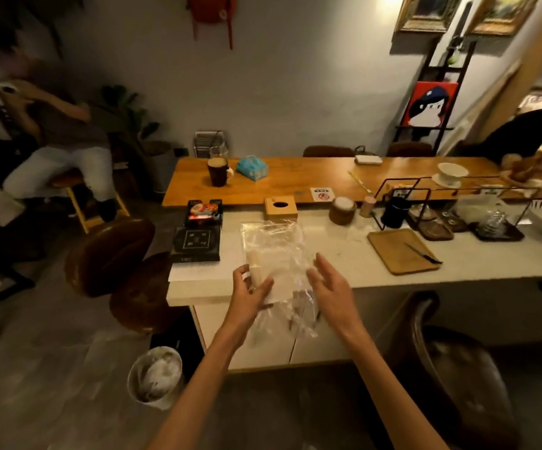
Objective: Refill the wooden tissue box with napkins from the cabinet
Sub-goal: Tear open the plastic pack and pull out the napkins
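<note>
Napkins (pixel 271 271) in a clear plastic bag (pixel 279 248) lie at the near edge of the white surface (pixel 344 261). The left hand (pixel 246 295) grasps the pack's near corner with its fingers (pixel 264 285); the right hand (pixel 328 284) hovers beside the bag, fingers spread and released. Beyond the bag stands the wooden tissue box (pixel 281 207), its round hole showing nothing. By my judgement the napkins are fetched, but unpacking and filling remain.
</note>
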### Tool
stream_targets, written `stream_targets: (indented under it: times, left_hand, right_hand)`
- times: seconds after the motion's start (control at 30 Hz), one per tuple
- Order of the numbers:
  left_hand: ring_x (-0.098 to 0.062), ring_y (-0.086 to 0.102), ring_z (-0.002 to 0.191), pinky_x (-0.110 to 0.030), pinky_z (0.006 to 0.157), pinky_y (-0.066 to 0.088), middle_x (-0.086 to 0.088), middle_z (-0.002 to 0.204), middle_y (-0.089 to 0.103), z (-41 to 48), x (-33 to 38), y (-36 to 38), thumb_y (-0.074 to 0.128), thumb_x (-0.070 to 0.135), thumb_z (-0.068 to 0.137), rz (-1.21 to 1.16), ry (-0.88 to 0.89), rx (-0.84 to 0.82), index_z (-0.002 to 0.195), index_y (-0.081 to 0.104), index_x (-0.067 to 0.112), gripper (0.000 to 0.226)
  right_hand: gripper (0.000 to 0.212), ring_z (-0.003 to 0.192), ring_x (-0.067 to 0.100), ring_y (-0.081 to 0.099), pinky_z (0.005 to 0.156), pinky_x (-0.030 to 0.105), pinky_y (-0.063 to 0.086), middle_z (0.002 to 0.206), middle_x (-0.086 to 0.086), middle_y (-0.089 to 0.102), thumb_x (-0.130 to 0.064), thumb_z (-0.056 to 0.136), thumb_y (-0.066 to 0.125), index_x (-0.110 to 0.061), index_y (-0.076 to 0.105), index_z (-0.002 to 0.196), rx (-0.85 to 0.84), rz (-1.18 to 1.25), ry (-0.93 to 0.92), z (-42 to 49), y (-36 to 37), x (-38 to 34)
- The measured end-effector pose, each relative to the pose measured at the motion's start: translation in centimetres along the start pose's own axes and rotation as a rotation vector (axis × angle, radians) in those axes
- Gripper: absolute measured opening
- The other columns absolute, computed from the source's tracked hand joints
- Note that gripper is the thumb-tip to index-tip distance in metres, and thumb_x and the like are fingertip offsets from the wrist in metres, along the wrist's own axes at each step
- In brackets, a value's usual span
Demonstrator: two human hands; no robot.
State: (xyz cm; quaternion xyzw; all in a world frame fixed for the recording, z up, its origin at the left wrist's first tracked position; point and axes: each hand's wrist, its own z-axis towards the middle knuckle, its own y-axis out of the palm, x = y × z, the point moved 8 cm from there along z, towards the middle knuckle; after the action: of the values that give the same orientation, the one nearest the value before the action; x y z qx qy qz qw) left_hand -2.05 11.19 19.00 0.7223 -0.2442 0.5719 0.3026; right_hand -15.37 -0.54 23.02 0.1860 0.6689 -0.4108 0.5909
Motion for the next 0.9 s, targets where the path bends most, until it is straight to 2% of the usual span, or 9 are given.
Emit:
stream_targets:
  times: [0.07, 0.13, 0.2, 0.3, 0.4, 0.5, 0.67, 0.8, 0.9]
  left_hand:
    - [-0.007, 0.062, 0.105, -0.026, 0.072, 0.059, 0.000, 0.130, 0.053, 1.5, 0.4, 2.3, 0.058, 0.034, 0.094, 0.041, 0.027, -0.049, 0.135, 0.029, 0.026, 0.051]
    - [-0.005, 0.063, 0.105, -0.026, 0.073, 0.058, 0.003, 0.129, 0.057, 3.2, 0.7, 4.1, 0.046, 0.045, 0.097, 0.032, 0.027, -0.098, 0.134, 0.035, 0.026, 0.043]
    - [-0.008, 0.063, 0.107, -0.024, 0.073, 0.057, 0.004, 0.126, 0.060, 5.5, 1.2, 5.0, 0.036, 0.051, 0.099, 0.053, 0.039, -0.106, 0.131, 0.044, 0.025, 0.043]
    - [-0.008, 0.064, 0.106, -0.024, 0.071, 0.057, 0.002, 0.124, 0.061, 10.2, 2.3, 6.2, 0.042, 0.047, 0.098, 0.121, 0.065, -0.130, 0.130, 0.048, 0.023, 0.040]
    - [-0.012, 0.065, 0.105, -0.028, 0.075, 0.059, 0.002, 0.121, 0.061, 15.1, 3.7, 8.3, 0.050, 0.041, 0.098, 0.207, 0.092, -0.220, 0.133, 0.047, 0.026, 0.039]
    - [-0.013, 0.065, 0.105, -0.028, 0.081, 0.057, 0.001, 0.121, 0.061, 19.9, 5.0, 9.5, 0.055, 0.037, 0.095, 0.303, 0.086, -0.240, 0.133, 0.047, 0.029, 0.039]
    - [-0.015, 0.064, 0.110, -0.038, 0.087, 0.058, 0.002, 0.126, 0.060, 27.6, 5.8, 10.6, 0.066, 0.036, 0.089, 0.358, -0.001, -0.363, 0.129, 0.053, 0.031, 0.042]
    - [-0.025, 0.066, 0.109, -0.048, 0.090, 0.056, -0.007, 0.126, 0.063, 31.8, 6.0, 10.2, 0.063, 0.026, 0.092, 0.317, -0.085, -0.375, 0.129, 0.055, 0.020, 0.038]
    - [-0.025, 0.070, 0.099, -0.042, 0.085, 0.059, -0.008, 0.115, 0.069, 34.7, 7.7, 10.1, 0.052, 0.020, 0.098, 0.447, -0.081, -0.363, 0.123, 0.055, 0.016, 0.026]
  right_hand:
    - [0.082, 0.143, 0.012, 0.026, 0.117, 0.044, 0.028, 0.158, -0.010, 0.022, -0.065, 0.089, 0.046, -0.026, 0.017, 0.155, -0.182, 0.074, 0.069, 1.3, 2.6, -0.3]
    - [0.077, 0.142, 0.009, 0.024, 0.117, 0.037, 0.024, 0.155, -0.016, 0.022, -0.064, 0.091, 0.043, -0.028, 0.017, 0.154, -0.221, 0.139, 0.064, 3.3, 3.6, -0.6]
    - [0.052, 0.131, 0.007, 0.041, 0.105, 0.026, 0.037, 0.139, -0.020, 0.040, -0.050, 0.097, 0.043, -0.033, 0.027, 0.143, -0.154, 0.198, 0.054, 5.7, 3.1, -0.6]
    - [0.060, 0.112, 0.008, 0.055, 0.078, 0.016, 0.050, 0.129, -0.009, 0.045, -0.051, 0.091, 0.048, -0.031, 0.024, 0.142, -0.084, 0.230, 0.050, 9.9, 2.2, 0.6]
    - [0.070, 0.115, 0.010, 0.055, 0.085, 0.024, 0.055, 0.137, -0.003, 0.043, -0.056, 0.087, 0.049, -0.028, 0.020, 0.145, -0.093, 0.285, 0.019, 14.6, 2.0, 1.4]
    - [0.075, 0.115, 0.010, 0.056, 0.077, 0.019, 0.056, 0.140, 0.001, 0.044, -0.054, 0.083, 0.057, -0.028, 0.021, 0.143, -0.061, 0.373, 0.063, 19.8, 1.3, 2.8]
    - [0.098, 0.111, 0.020, 0.059, 0.079, 0.028, 0.057, 0.129, 0.004, 0.050, -0.062, 0.065, 0.071, -0.034, 0.017, 0.142, -0.019, 0.449, 0.154, 26.9, -0.1, 5.5]
    - [0.069, 0.109, 0.031, 0.065, 0.087, 0.048, 0.057, 0.124, 0.011, 0.063, -0.033, 0.078, 0.076, -0.026, 0.040, 0.137, 0.025, 0.809, 0.357, 30.7, 0.3, 9.7]
    - [0.047, 0.112, 0.039, 0.061, 0.091, 0.051, 0.051, 0.123, 0.021, 0.065, -0.012, 0.084, 0.064, -0.012, 0.054, 0.130, -0.020, 1.252, 0.564, 31.5, 0.9, 12.8]
